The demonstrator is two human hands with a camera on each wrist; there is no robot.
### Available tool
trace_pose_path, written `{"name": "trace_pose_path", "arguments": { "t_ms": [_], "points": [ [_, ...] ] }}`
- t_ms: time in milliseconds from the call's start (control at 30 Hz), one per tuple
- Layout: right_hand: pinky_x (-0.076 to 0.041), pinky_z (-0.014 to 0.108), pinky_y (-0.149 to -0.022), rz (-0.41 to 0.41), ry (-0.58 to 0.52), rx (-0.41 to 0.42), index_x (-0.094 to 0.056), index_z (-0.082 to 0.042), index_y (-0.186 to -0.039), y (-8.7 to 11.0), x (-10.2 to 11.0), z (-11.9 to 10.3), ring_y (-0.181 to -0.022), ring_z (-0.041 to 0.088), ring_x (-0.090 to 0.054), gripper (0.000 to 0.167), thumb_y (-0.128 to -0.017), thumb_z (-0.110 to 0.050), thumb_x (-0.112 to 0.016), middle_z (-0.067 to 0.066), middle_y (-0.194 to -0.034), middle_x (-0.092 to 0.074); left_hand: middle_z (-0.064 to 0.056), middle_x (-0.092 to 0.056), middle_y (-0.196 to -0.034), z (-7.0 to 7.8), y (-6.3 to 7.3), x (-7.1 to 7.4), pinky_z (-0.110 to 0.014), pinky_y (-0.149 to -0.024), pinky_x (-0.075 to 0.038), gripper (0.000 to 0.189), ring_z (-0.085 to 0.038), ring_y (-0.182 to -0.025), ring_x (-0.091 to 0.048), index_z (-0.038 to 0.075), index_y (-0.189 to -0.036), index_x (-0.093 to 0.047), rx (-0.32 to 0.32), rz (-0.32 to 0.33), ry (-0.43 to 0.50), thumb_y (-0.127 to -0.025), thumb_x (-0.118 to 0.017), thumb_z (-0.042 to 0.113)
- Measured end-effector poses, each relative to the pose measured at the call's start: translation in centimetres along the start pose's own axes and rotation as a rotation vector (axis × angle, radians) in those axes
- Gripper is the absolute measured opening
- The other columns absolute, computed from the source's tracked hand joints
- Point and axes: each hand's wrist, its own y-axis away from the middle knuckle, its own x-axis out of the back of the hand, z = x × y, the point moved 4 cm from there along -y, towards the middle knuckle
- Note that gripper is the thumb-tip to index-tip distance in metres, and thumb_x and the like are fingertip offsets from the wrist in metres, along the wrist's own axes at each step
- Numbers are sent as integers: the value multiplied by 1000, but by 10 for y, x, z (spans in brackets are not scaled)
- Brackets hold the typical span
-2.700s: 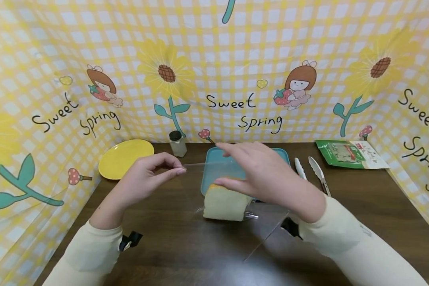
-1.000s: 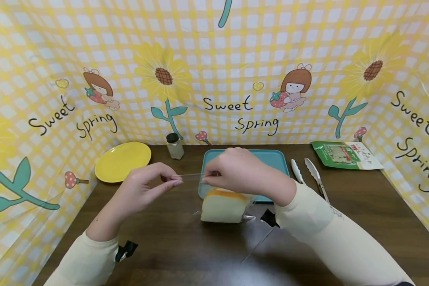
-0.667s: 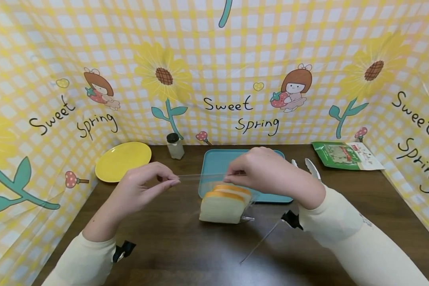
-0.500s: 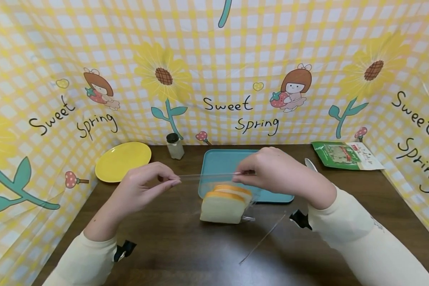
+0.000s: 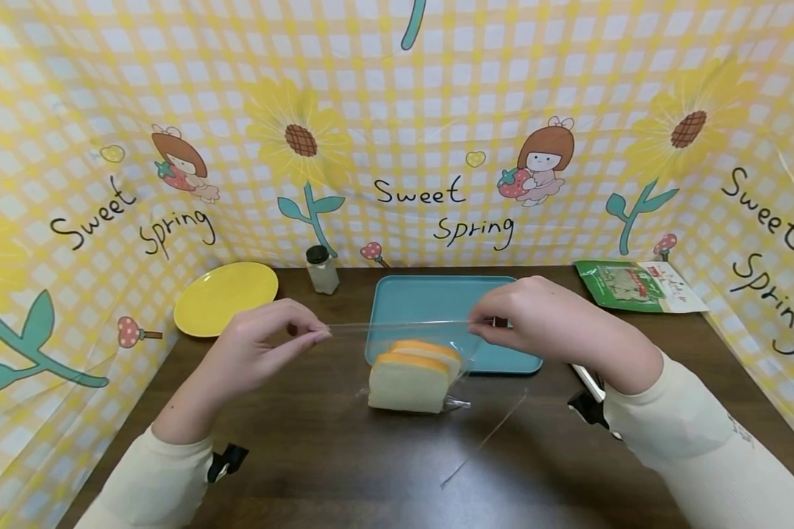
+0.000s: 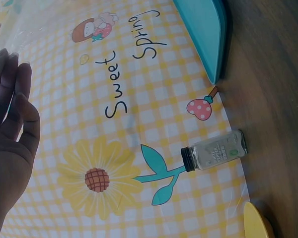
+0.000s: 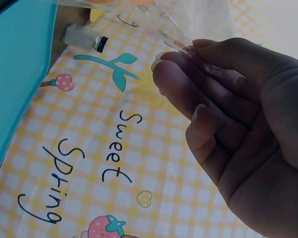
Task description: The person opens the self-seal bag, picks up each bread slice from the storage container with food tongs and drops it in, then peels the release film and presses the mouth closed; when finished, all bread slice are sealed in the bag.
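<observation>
Slices of white bread [image 5: 409, 386] with golden crust sit on the brown table inside a clear plastic bag [image 5: 397, 325]. The bag's mouth is stretched in a straight line above the bread. My left hand [image 5: 254, 345] pinches its left end between thumb and fingertips. At the other end, my right hand [image 5: 549, 323] pinches the film; the right wrist view shows the plastic [image 7: 181, 42] caught between thumb and index finger. In the left wrist view, the left hand [image 6: 10, 129] is cut off by the frame edge.
A thin twist tie [image 5: 483, 441] lies right of the bread. Behind are a blue tray [image 5: 430, 294], a yellow plate [image 5: 225, 297], a black-capped jar [image 5: 322, 272] and a green-and-white pouch [image 5: 638, 286]. Tongs [image 5: 587, 380] are mostly hidden under the right forearm.
The right hand, earlier with spread fingers, has pinched the bag's edge near the left hand and slid rightward, drawing the mouth wide. The left hand stays nearly in place.
</observation>
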Motion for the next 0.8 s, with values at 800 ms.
{"name": "trace_pose_path", "arguments": {
  "t_ms": [800],
  "points": [
    [-53, 21, -60, -164, -361, 81, -78, -31, -85, -22, 6, -20, -53, -10, -55, 19, -103, -31, -73, -19, -65, -64, 5, -77, -95, 24, 27, 58, -13, -79, -53, 13, 1, -87, -67, 17, -105, -77, -88, -53, 84, -95, -80, 9]
  ]
}}
